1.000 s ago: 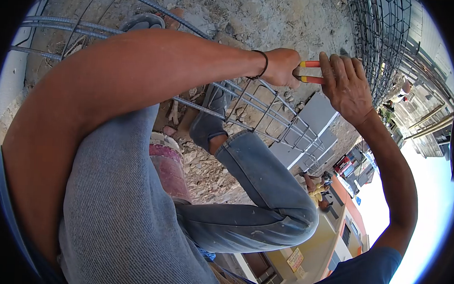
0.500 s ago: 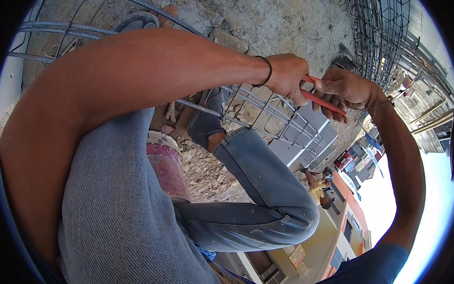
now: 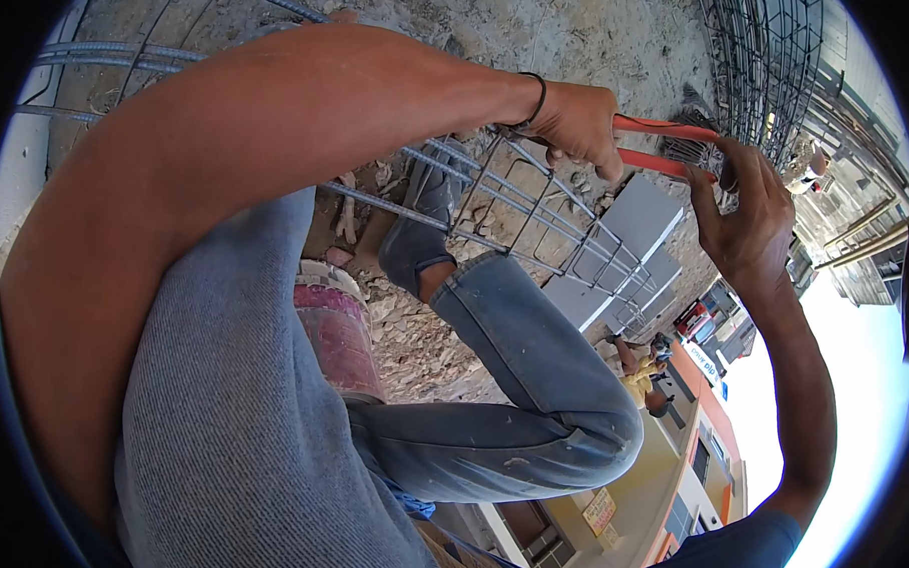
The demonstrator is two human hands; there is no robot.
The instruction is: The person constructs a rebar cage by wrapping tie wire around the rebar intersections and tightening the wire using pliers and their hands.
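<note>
My left hand (image 3: 582, 123), with a black band at the wrist, is closed around the head end of pliers with red handles (image 3: 665, 125). The jaws are hidden in that hand. Both handles point right and stand apart from each other. At their far ends is my right hand (image 3: 749, 214), its thumb on the lower handle and fingers at the upper one. Beneath my left hand runs a rebar cage (image 3: 542, 212) of ribbed bars with square stirrups, and my left forearm passes over it.
A maroon bucket (image 3: 337, 340) stands on rubble between my legs. Grey slabs (image 3: 632, 215) lie past the cage. More rebar mesh (image 3: 767, 65) stands at the upper right. A person in a yellow top (image 3: 644, 376) is farther off, near a building (image 3: 618, 480).
The pliers' handles have come into full view, spread apart. My right hand has shifted rightward, from close beside my left hand to the handle ends. My left forearm has risen slightly in view.
</note>
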